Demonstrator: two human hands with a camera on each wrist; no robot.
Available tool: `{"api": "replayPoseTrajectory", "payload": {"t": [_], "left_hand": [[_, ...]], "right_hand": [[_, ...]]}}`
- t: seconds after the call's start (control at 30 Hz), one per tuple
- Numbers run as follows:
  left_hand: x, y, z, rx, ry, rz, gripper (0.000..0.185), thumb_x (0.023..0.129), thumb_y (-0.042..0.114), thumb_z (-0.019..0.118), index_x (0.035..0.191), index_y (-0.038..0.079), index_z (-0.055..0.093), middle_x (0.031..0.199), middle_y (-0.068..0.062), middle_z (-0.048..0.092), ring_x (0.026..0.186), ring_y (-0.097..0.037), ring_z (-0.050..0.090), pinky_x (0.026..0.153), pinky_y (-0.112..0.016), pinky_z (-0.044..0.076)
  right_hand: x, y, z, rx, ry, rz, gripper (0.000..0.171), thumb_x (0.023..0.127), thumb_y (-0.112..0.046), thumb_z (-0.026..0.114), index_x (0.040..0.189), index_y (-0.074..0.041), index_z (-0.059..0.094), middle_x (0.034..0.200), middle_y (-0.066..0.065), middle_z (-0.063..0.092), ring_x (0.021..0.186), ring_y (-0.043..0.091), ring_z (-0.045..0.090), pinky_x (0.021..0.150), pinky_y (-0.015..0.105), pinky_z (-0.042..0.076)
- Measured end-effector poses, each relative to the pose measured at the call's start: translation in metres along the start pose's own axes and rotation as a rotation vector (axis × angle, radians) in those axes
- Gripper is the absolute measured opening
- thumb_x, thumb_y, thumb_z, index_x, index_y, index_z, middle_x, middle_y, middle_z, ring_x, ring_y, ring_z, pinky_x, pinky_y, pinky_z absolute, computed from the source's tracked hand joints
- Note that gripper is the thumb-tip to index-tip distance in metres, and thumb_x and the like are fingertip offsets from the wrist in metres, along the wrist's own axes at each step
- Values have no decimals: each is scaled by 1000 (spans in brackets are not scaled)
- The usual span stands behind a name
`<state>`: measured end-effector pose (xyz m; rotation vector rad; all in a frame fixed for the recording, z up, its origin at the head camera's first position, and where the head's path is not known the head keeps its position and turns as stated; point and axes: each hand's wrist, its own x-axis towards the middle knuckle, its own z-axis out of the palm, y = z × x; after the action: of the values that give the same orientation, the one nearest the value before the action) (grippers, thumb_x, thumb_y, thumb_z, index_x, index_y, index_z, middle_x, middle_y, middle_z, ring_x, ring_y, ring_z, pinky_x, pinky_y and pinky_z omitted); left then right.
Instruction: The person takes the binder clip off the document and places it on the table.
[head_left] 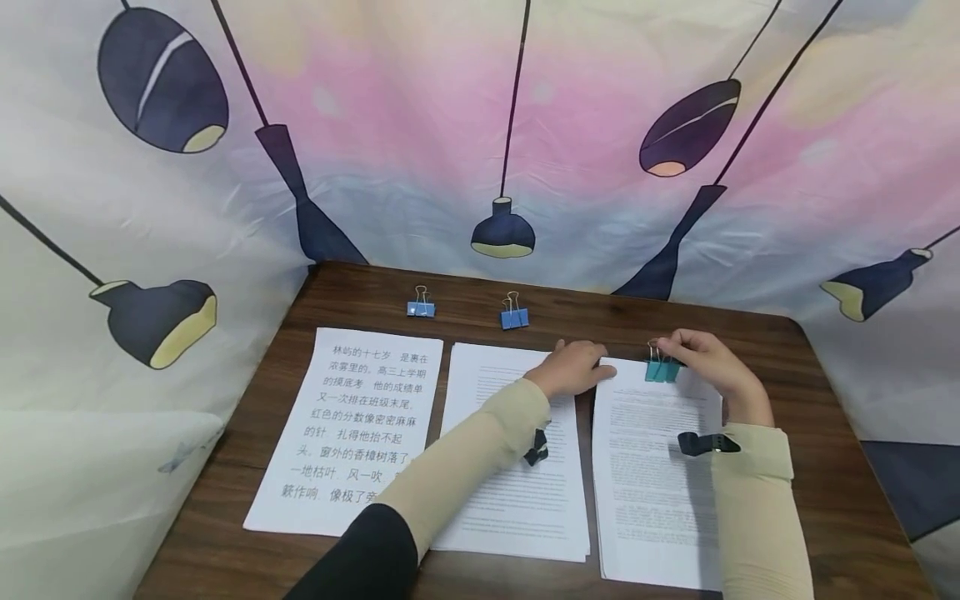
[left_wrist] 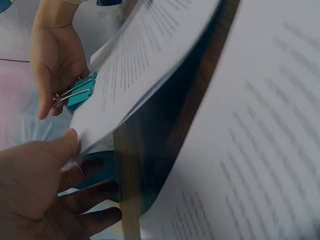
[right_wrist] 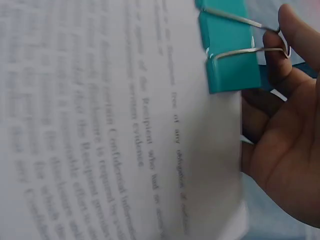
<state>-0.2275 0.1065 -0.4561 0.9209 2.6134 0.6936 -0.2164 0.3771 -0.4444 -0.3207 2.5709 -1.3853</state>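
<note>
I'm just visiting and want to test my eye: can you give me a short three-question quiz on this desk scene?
1. True or false: the teal clip sits on the right stack.
2. How many blue clips lie loose at the desk's far edge?
3. What does the left hand grip? A) a blue clip B) the right stack's corner C) the left sheet

Key:
1. True; the right hand pinches its wire handles.
2. Two.
3. B, seen in the left wrist view.
</note>
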Motion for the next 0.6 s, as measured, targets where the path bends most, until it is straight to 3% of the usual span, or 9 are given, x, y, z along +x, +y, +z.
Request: {"api": "replayPoseTrajectory", "payload": {"t": [0.17, 0.27, 0.43, 0.6], "left_hand": [[8, 1, 13, 18, 41, -41, 26, 101, 32, 56, 120, 16, 64, 111, 3, 67, 114, -16, 60, 116, -58, 20], [13, 0, 21, 96, 58, -72, 31, 100, 32, 58, 127, 19, 63, 124, 2, 64, 128, -20, 52, 117, -58, 19], [20, -2, 31, 211, 45, -112, 38, 99, 36, 58, 136, 25, 59, 146, 0, 50, 145, -28, 32, 119, -56, 16], [22, 0, 29, 292, 37, -105, 39, 98, 36, 60, 136, 27, 60, 145, 1, 52, 140, -25, 40, 120, -53, 12]], "right_hand": [[2, 4, 0, 83, -46, -10, 31, 101, -20, 57, 116, 7, 54, 114, 8, 65, 101, 7, 59, 85, 18, 46], [4, 9, 2, 76, -44, 45, 45, 99, -24, 61, 132, 5, 50, 115, 7, 64, 97, 7, 59, 81, 18, 48], [8, 21, 4, 95, -77, 107, 64, 95, -23, 67, 144, 7, 40, 131, 24, 56, 101, 1, 59, 84, 14, 47], [15, 29, 3, 89, -125, 152, 65, 92, -22, 71, 143, 8, 43, 132, 29, 54, 98, 1, 61, 84, 15, 48]]}}
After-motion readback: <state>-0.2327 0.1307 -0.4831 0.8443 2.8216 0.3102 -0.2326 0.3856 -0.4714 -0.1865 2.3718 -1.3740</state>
